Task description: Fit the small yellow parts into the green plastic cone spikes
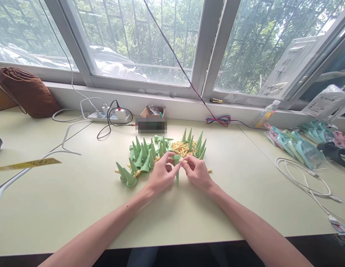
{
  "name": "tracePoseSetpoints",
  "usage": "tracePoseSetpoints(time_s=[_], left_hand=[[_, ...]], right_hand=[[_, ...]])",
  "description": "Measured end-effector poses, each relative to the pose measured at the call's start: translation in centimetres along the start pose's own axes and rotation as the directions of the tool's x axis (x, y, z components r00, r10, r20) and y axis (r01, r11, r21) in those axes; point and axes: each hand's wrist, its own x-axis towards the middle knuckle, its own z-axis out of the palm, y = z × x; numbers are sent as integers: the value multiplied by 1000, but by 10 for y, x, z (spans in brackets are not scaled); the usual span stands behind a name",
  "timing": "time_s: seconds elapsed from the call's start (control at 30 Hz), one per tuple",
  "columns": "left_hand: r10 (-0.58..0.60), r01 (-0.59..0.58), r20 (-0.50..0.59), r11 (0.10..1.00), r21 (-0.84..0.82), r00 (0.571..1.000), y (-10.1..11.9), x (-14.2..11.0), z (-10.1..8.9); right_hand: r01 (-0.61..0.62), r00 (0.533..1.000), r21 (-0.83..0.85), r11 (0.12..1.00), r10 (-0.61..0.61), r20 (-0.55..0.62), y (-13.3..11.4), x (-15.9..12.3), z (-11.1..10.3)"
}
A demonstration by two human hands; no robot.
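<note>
Point down, a green plastic watering spike (177, 177) is held between the fingers of my left hand (162, 174), its round cap end on top. My right hand (198, 173) pinches a small pale-yellow plastic piece (185, 161) against the spike's side, just below the cap; whether it sits in the spike I cannot tell. Behind my hands lies a pile of small yellow pieces (183, 147). More green spikes (144, 150) stand or lie left of the pile, some with yellow pieces in their sides. Another group of green spikes (200, 146) stands on the right.
At the back of the table (150, 218) are a power strip (96, 117), a small open box (152, 110) and a bundled red-blue wire (219, 121). Clothes pegs (294, 146) and a coiled white cable (302, 181) lie to the right. A brown bag (29, 92) rests far left.
</note>
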Motion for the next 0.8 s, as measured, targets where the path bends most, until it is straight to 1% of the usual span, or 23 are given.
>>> tracePoseSetpoints(time_s=[0.23,0.43,0.63,0.8], left_hand=[[-8,8,-9,1000,-10,1000,3,0,0],[-5,5,-6,1000,-1,1000,4,0,0],[-5,5,-17,1000,7,1000,6,0,-1],[-3,3,-14,1000,12,1000,4,0,-1]], right_hand=[[2,1000,22,1000,-2,-1,-2,0,-1],[-24,1000,13,1000,24,-5,1,0,0],[-2,1000,18,1000,2,0,-1,-1,-1],[-8,1000,29,1000,8,-2,1,-1,0]])
